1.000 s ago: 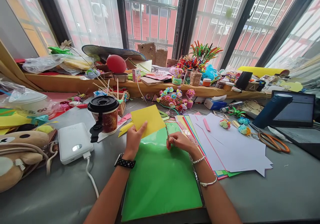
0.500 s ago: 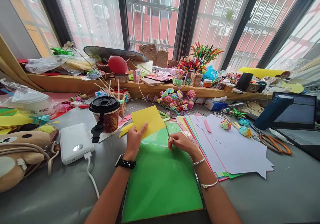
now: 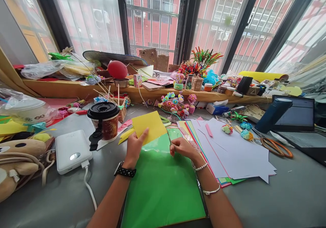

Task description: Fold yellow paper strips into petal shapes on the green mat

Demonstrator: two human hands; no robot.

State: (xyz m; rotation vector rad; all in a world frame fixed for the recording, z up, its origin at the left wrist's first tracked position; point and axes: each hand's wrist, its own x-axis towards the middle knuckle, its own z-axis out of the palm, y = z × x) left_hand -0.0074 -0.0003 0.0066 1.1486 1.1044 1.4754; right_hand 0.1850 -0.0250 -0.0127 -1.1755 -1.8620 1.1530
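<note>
My left hand (image 3: 134,148) pinches a yellow sheet of paper (image 3: 147,128) near its lower edge, thumb on top. In my right hand (image 3: 184,149) is a pair of small scissors (image 3: 169,138), seen partly, with thin metal blades that point up and away toward the paper's right corner. Whether the blades touch the paper I cannot tell. Beneath both hands lies a glossy green sheet (image 3: 163,187). More yellow paper (image 3: 125,135) lies just left of the sheet in my left hand.
A lidded coffee cup (image 3: 104,122) and a white power bank (image 3: 73,151) with its cable stand on the left. To the right are fanned white papers (image 3: 241,153), orange-handled scissors (image 3: 277,148), a dark blue bottle (image 3: 273,115) and a laptop (image 3: 296,112). Paper flowers (image 3: 173,102) sit behind.
The whole view has shifted slightly, with things a little lower and further left. Both hands keep their hold on the yellow paper and the scissors.
</note>
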